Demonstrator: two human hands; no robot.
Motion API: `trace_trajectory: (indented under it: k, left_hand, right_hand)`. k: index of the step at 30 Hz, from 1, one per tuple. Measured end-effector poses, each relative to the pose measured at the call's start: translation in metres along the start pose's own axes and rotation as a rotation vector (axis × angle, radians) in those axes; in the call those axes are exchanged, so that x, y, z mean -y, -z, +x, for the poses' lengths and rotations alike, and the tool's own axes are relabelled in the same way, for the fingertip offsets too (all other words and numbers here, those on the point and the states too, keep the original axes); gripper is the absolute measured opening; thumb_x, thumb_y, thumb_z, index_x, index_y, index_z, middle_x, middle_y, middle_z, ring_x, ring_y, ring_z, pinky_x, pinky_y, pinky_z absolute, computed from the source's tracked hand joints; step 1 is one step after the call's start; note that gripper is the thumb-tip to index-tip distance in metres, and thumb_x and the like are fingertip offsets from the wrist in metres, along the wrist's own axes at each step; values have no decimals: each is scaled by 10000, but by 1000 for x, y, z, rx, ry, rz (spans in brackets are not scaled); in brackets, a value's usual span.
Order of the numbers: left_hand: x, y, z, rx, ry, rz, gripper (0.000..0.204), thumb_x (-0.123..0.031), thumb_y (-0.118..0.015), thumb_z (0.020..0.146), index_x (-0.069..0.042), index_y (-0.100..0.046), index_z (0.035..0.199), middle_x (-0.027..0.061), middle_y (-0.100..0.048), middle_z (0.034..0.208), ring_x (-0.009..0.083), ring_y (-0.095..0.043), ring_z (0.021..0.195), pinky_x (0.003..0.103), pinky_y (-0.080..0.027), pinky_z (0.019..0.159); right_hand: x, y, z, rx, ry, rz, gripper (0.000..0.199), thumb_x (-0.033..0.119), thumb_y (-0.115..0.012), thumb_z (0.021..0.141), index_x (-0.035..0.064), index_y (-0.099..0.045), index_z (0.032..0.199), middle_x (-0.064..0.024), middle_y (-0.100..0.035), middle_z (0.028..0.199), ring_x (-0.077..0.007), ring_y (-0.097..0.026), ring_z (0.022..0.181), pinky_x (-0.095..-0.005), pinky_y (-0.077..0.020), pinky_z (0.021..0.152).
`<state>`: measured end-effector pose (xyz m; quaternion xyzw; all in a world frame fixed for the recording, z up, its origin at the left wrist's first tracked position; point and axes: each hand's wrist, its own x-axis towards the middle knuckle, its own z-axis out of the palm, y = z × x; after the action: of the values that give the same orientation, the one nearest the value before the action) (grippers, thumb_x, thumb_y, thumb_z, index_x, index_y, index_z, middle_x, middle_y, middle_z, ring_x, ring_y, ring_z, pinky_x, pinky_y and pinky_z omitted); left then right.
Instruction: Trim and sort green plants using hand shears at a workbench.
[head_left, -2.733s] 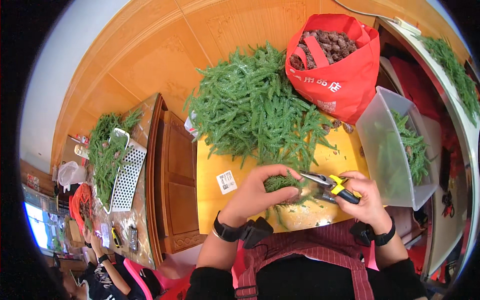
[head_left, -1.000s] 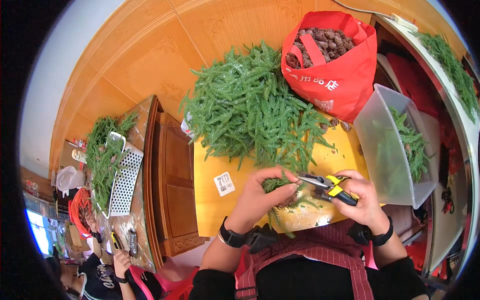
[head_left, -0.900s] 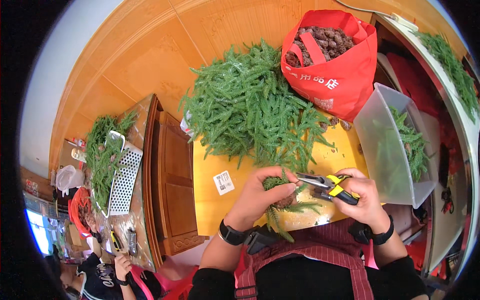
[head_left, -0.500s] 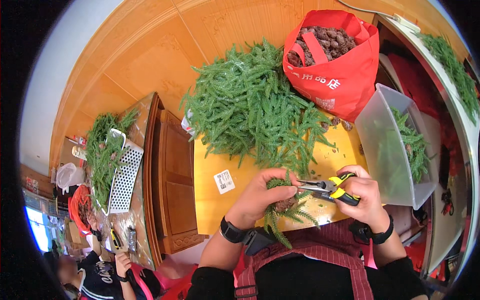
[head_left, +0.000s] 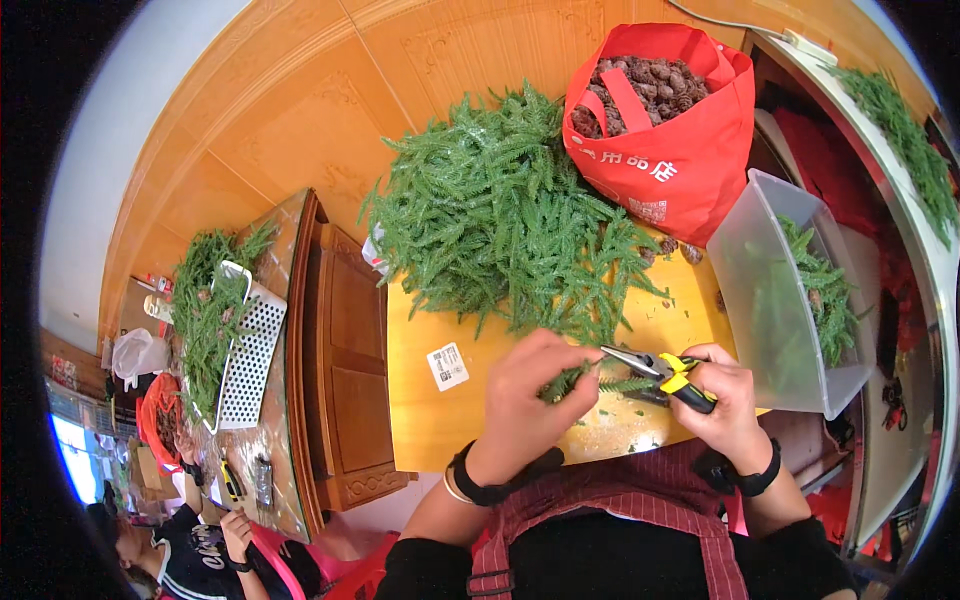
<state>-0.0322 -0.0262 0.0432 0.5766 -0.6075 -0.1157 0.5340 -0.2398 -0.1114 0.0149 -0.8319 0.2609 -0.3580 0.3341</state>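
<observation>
- On the yellow tabletop, at its near edge, the left hand is clenched around a small green sprig, gripping it between thumb and fingers just above the surface.
- Right of that sprig, the right hand grasps yellow-and-black-handled pliers; their metal jaws point left and meet the sprig at its right end. Whether the jaws bite the stem cannot be told.
- Behind the sprig, a big pile of green needle branches covers the far half of the tabletop, its nearest tips almost reaching the left hand.
- Right of the pile, touching its edge, stands an open red bag filled with brown pine cones; a few loose cones lie on the tabletop by the bag's foot.
- Right of the sprig, beyond the right hand, a clear plastic bin holds more green sprigs.
- Left of the sprig, a white sticker lies flat on the tabletop.
- Small green scraps litter the tabletop under both hands.
- Each wrist wears a black band, and a dark red plaid apron shows below the tabletop's edge.
- Far left of the pile, past a brown wooden cabinet, a white perforated tray carries more greenery, and another person sits at the lower left, well apart.
</observation>
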Motion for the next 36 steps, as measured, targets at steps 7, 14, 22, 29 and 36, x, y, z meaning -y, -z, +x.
trace_trajectory:
  k: [7, 14, 22, 29, 36]
  left_hand:
    - [-4, -3, 0, 17, 192, -146, 158, 12, -641, 687, -10, -661, 842, 60, -549, 688, 133, -514, 626, 239, -391, 576]
    - [-6, -6, -4, 69, 169, -71, 204, 1, -639, 704, -19, -664, 905, 54, -528, 674, 126, -500, 617, 237, -387, 562]
    - [-4, -12, -5, 126, 183, -47, 214, -8, -640, 704, -25, -666, 915, 54, -508, 659, 139, -493, 611, 244, -376, 562]
    - [-4, -16, -3, 163, 195, -17, 167, -17, -638, 709, -17, -661, 874, 59, -515, 656, 151, -502, 616, 254, -384, 567]
    - [-1, -20, 0, 215, 222, -64, 129, -23, -644, 709, -7, -649, 837, 65, -517, 657, 155, -507, 617, 255, -387, 570]
  right_hand:
    - [1, 0, -6, 202, -173, 394, 158, 13, -599, 728, 40, -450, 684, -102, -641, 831, -209, -604, 858, -315, -432, 788]
    - [11, 0, -6, 275, -448, 698, 205, 58, -592, 801, 50, -424, 683, -100, -639, 887, -77, -547, 829, -231, -417, 679]
    - [13, 7, -4, 385, -521, 670, 171, 63, -568, 811, 56, -419, 728, -131, -626, 904, -164, -576, 933, -277, -422, 779]
    - [9, 6, -6, 420, -581, 673, 92, 95, -564, 828, 15, -522, 842, -123, -634, 887, -167, -577, 924, -289, -421, 800]
    - [4, 4, -9, 397, -563, 823, 161, 157, -540, 851, 5, -526, 901, -130, -645, 875, -210, -552, 993, -329, -394, 868]
